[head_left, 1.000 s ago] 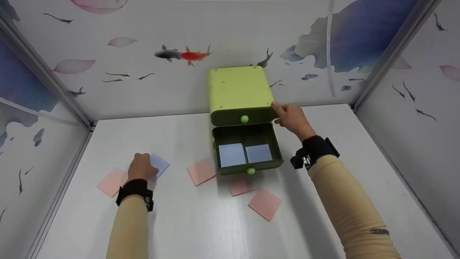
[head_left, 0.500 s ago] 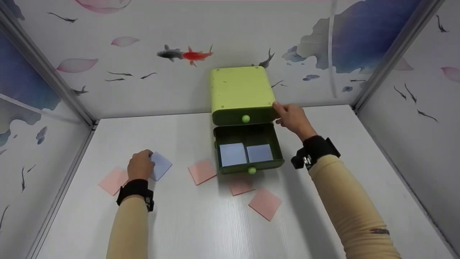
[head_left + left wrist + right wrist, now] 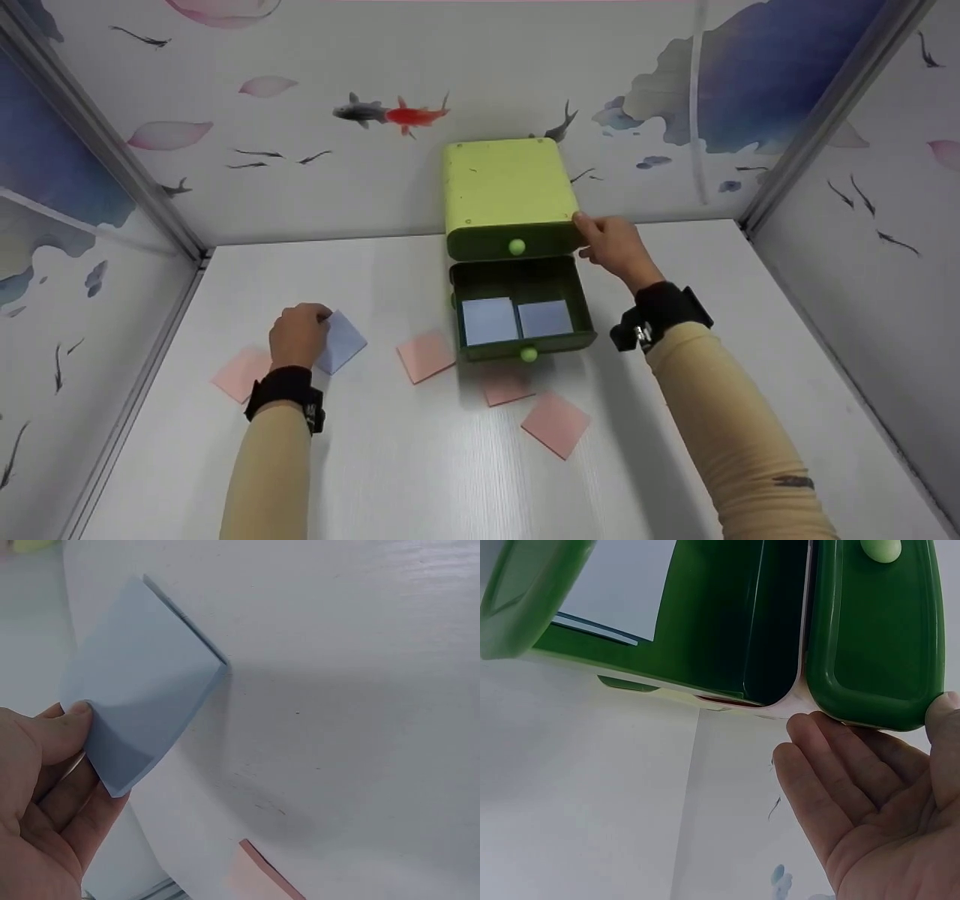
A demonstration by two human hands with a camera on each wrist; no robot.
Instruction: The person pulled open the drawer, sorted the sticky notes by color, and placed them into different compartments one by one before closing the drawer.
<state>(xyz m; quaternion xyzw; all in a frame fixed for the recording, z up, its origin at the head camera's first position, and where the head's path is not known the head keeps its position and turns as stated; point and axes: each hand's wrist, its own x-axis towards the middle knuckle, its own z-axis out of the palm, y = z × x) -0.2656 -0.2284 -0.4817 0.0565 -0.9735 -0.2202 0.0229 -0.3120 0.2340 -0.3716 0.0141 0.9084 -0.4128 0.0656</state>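
My left hand (image 3: 298, 337) pinches a blue sticky note pad (image 3: 146, 671) by one corner, thumb on its face and fingers behind. The pad is tilted and its shadow falls on the white table. At the upper right corner of a light green drawer cabinet (image 3: 510, 184), my right hand (image 3: 616, 249) rests its thumb on the top edge, with the other fingers extended along the side. Below the cabinet's upper drawer front, the dark green lower drawer (image 3: 529, 347) stands pulled out. Inside it lie a pale blue pad (image 3: 489, 322) and a bluer pad (image 3: 545, 319), one per compartment.
A pink pad (image 3: 240, 373) lies left of my left hand. Others sit near the drawer: a pink pad (image 3: 425, 356) to its left, a partly shaded pink pad (image 3: 508, 390) beneath its front, and a pink pad (image 3: 556, 425) nearer me. Printed wall panels enclose the table.
My left hand has shifted its hold on the blue pad, and more of the pad now shows beyond the fingers. The right hand stays at the cabinet's corner.
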